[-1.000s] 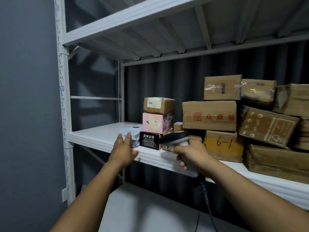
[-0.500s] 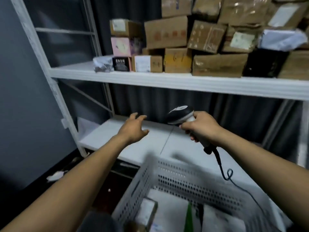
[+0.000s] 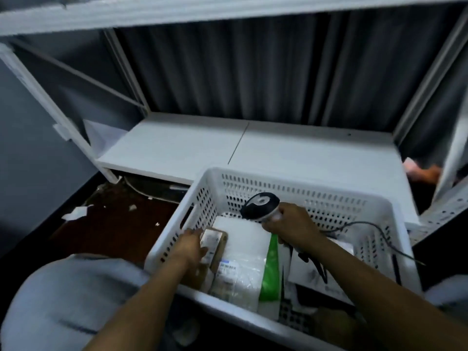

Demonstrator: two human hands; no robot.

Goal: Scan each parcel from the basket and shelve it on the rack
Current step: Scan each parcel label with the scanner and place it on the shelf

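So, looks like the grab-the-next-parcel step. Got the left hand (image 3: 192, 247) down inside the white basket (image 3: 291, 177), touching the small brown box (image 3: 215, 243) with the white label, over by the basket's left wall. Can't tell about a real clamp on it yet, too much blur around the fingers. Got the right hand (image 3: 291, 226) wrapped tight round the handle of the scanner (image 3: 260, 205), head hovering above the parcels, cable (image 3: 364, 222) trailing off toward the right rim. Also lying in the basket: 1 flat white mailer (image 3: 243, 236) just beside the box, plus 1 green-and-white bag (image 3: 272, 269) next to that. Plenty left to scan and shelve, judging by the pile. Next up, probably: close properly on the box, lift it clear of the mailer, turn the label toward the scanner head, pull the trigger, then carry it to the rack (image 3: 177, 145) behind the basket. Worth watching the cable, easy to snag on the rim.
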